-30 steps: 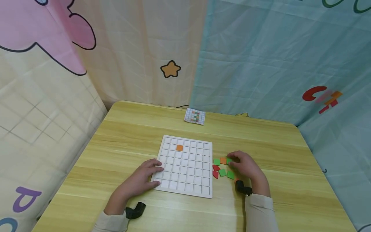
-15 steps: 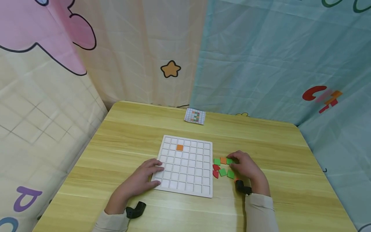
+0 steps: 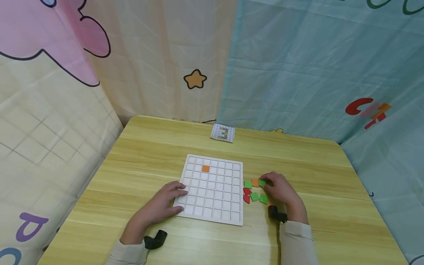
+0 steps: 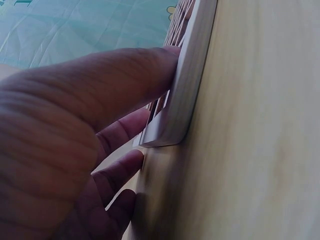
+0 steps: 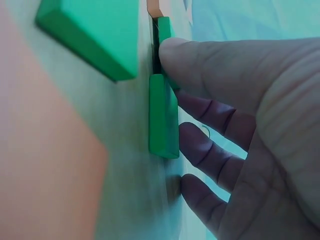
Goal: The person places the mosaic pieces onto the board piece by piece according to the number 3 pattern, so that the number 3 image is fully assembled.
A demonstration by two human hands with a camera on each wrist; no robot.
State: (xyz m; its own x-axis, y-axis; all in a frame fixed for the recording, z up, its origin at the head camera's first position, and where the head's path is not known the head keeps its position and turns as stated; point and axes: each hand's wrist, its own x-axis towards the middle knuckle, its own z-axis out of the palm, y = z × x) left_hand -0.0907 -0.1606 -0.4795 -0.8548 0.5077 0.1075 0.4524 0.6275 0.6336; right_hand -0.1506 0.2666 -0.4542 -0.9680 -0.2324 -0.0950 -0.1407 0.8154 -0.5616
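Observation:
My left hand [image 3: 162,202] rests at the left edge of a white gridded board [image 3: 212,206], fingers spread over its border. In the left wrist view the thumb [image 4: 145,70] lies against the board's edge [image 4: 182,110]. One orange square tile [image 3: 205,168] sits in an upper cell. To the right of the board, my right hand [image 3: 279,187] has thumb and index finger at opposite sides of a green square tile [image 3: 262,183]. Up close, its thumb [image 5: 182,57] overlaps that green tile [image 5: 164,25], and another green tile [image 5: 164,115] lies just beside it.
Beside the board lie an orange tile [image 3: 255,183], red curved-edged pieces [image 3: 246,198] and several green tiles [image 3: 254,197]. Farther back on the wooden table [image 3: 159,136] is a card [image 3: 223,133] with a coloured grid pattern. Printed curtains [image 3: 281,73] hang behind the table.

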